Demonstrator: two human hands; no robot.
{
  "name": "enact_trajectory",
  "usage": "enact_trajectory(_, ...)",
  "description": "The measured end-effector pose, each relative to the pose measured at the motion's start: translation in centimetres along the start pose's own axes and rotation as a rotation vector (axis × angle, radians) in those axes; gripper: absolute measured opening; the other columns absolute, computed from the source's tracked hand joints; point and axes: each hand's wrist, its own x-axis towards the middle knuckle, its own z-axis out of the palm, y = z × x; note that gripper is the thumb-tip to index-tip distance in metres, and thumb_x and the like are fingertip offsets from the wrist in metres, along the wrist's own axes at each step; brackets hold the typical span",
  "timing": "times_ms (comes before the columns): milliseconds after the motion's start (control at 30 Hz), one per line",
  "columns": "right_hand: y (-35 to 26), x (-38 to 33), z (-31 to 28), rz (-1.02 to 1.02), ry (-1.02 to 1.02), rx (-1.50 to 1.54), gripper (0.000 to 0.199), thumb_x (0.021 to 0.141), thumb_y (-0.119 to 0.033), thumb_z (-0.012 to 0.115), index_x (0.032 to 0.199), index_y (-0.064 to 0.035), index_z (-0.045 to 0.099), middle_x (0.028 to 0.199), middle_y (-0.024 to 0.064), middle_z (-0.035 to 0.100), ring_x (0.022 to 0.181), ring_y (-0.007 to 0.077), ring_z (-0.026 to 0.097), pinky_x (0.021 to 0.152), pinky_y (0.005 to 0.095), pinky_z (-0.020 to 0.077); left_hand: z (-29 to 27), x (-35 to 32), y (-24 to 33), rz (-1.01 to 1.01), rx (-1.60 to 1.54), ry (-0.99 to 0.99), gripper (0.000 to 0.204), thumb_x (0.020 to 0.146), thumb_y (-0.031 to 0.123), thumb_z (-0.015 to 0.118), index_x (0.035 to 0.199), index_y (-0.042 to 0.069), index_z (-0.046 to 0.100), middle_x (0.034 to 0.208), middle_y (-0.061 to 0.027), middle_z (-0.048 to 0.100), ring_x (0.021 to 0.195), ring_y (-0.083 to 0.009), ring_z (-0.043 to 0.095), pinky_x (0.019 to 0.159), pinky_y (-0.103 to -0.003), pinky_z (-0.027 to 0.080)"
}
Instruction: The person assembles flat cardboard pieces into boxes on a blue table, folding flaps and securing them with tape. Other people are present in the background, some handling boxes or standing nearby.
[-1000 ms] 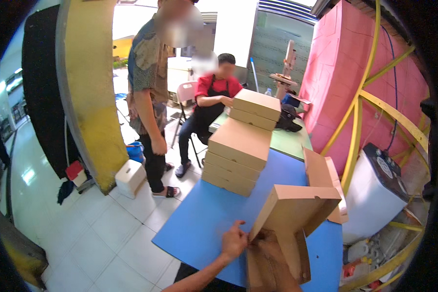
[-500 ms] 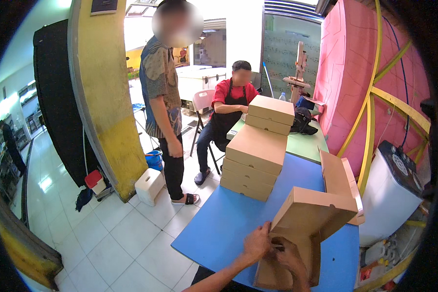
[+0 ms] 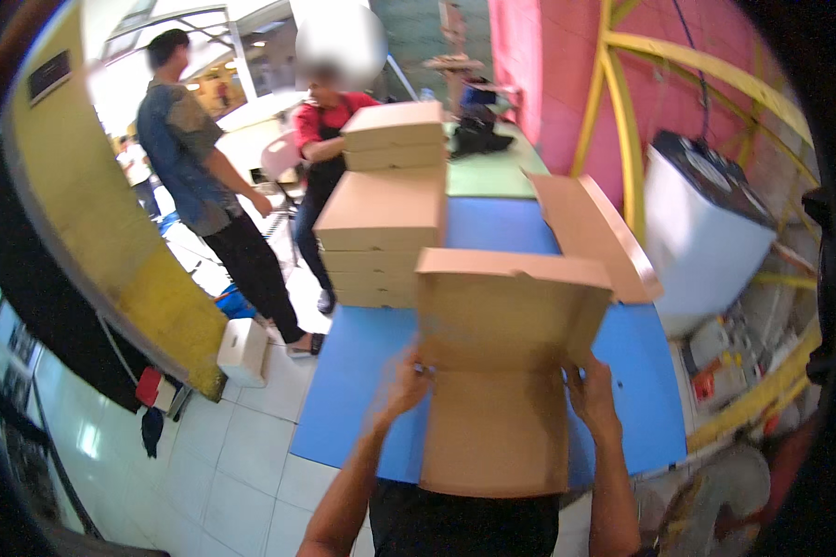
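A brown cardboard box (image 3: 495,432) stands open before me on the blue table (image 3: 362,371), its lid raised at the far side and its bottom panel flat toward me. My left hand (image 3: 407,382), slightly blurred, has its fingers closed at the left edge where lid and bottom meet. On the opposite edge my right hand (image 3: 592,397) grips the box with bent fingers at the lid's lower corner. Parts of the fingers of both hands are hidden against the cardboard.
Closed cardboard boxes (image 3: 381,212) are stacked behind, left of the open one. A flat cardboard piece (image 3: 596,237) lies at the right, near a white washing machine (image 3: 706,227). A person in red (image 3: 330,139) sits beyond the stack; another person (image 3: 195,167) stands left.
The box has turned to face me squarely. My hands have gone from together at its left side to one on each side. The view has shifted right, and the standing person has turned away.
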Motion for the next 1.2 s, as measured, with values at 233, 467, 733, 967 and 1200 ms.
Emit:
enact_trajectory(233,2.9,0.5,-0.3,-0.250,-0.030,-0.138,0.039,0.085,0.000,0.063,0.123,-0.0074,0.060,0.109,0.0204,0.067,0.087,0.0396,0.067,0.074,0.0433,0.0540,-2.9,-0.4,-1.0,0.343,-0.004,0.093,0.055,0.080,-0.010,0.055,0.131,0.010,0.057,0.123,-0.0171,0.063,0.113,-0.0364,0.060,0.095,-0.040,0.049)
enact_trajectory(467,0.8,-5.2,-2.4,0.239,-0.221,0.341,0.054,0.093,-0.024,0.064,0.140,-0.0061,0.045,0.135,0.0185,0.056,0.111,0.0312,0.064,0.090,0.0398,0.0535,-5.2,-6.0,-1.9,-0.098,-0.062,0.011,0.081,0.075,-0.013,0.054,0.151,0.008,0.032,0.147,-0.0209,0.044,0.135,-0.0355,0.045,0.110,-0.043,0.039)
enact_trajectory(733,-4.4,-8.3,0.0,-0.190,-0.186,-0.027,0.076,0.074,-0.023,0.082,0.138,-0.0139,0.042,0.146,0.0275,0.038,0.119,0.0440,0.057,0.091,0.0484,0.0545,-3.6,-12.9,0.8,0.025,0.000,-0.375,0.102,0.078,0.028,0.078,0.156,0.009,0.015,0.160,-0.0171,0.021,0.149,-0.0355,0.016,0.117,-0.063,0.001)
enact_trajectory(967,-3.7,-7.0,4.4,-0.351,-0.048,0.233,0.048,0.085,-0.011,0.072,0.127,-0.0137,0.049,0.139,0.0291,0.042,0.117,0.0450,0.057,0.085,0.0481,0.0551,-2.7,-11.5,1.5,-0.256,-0.311,0.059,0.060,0.090,0.010,0.066,0.145,0.008,0.041,0.140,-0.0181,0.051,0.132,-0.0339,0.047,0.112,-0.046,0.035)
enact_trajectory(1200,-5.0,-6.9,5.5,-0.469,-0.124,0.016,0.058,0.080,-0.016,0.080,0.127,-0.0115,0.047,0.146,0.0311,0.038,0.127,0.0503,0.047,0.094,0.0488,0.0522,-2.1,-11.5,-0.3,-0.291,-0.410,0.298,0.052,0.090,0.004,0.063,0.140,0.013,0.052,0.132,-0.0150,0.059,0.123,-0.0281,0.056,0.102,-0.037,0.047)
